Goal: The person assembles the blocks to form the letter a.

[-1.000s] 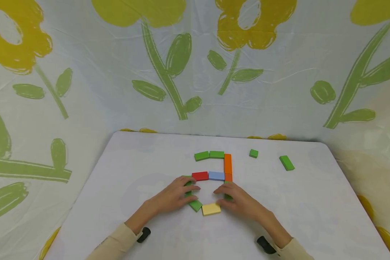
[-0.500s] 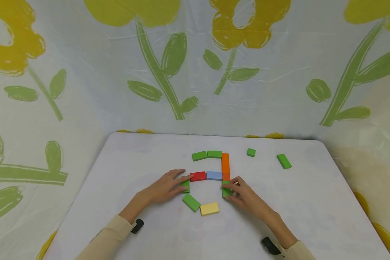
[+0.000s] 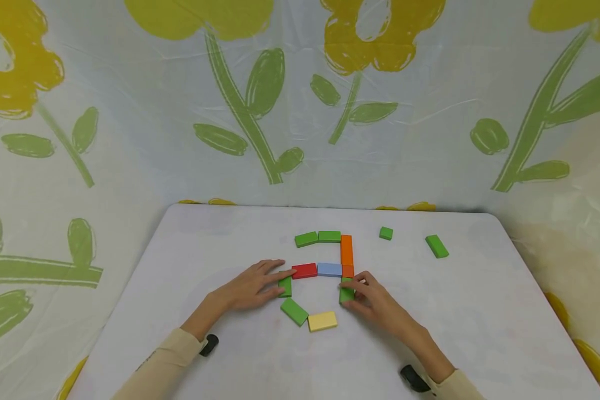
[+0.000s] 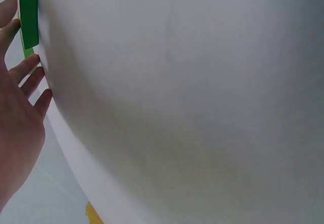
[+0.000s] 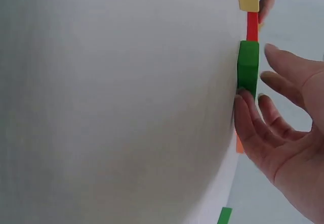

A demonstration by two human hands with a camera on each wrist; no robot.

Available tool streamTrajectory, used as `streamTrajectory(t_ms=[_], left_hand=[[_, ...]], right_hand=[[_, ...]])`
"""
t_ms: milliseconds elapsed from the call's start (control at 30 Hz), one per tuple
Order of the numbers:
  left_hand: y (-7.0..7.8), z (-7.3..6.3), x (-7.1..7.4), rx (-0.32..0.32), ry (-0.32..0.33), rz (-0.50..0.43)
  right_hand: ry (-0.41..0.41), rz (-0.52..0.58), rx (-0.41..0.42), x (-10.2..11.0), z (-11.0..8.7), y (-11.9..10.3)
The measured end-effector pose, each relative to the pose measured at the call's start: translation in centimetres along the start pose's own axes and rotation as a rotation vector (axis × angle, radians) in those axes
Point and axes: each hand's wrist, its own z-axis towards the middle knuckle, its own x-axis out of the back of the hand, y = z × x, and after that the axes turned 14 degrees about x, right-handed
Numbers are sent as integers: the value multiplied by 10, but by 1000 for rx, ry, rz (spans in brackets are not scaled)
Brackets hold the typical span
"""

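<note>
Several coloured blocks lie flat on the white table, arranged in an angular outline. My left hand [image 3: 245, 286] lies at its left side, fingers spread and nearly straight. Its fingertips touch a green block [image 3: 284, 286] and the left end of the red block [image 3: 305, 271]. On the right, my right hand [image 3: 380, 305] pinches another green block [image 3: 346, 294], its curled fingers and thumb around it, just below the orange blocks [image 3: 347, 250]. Between the hands, a slanted green block [image 3: 294, 312] meets the yellow block [image 3: 322, 321]. The blue block [image 3: 329, 270] adjoins the red one.
Two green blocks [image 3: 329, 237] form the outline's far edge. A small green cube [image 3: 386, 233] and a loose green block [image 3: 437, 246] lie at the back right. A flower-printed cloth [image 3: 380, 155] hangs behind the table [image 3: 205, 239].
My right hand has moved from beside the yellow block to the right-hand green block, nudging it slightly left. My left hand has shifted left and away from the slanted green block.
</note>
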Motion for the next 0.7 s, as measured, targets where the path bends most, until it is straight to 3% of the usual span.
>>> streamTrajectory(t_ms=[167,400,700], left_hand=[[-1,-1,0,-6,7,-5],[0,-4,-1,-16,19,-25],[-2,-2,-3,-43,42,-19]], right_hand=[[23,47,-104,8,2,6],[107,26,-137,25,8,23],[205,-21,-240,47,19,55]])
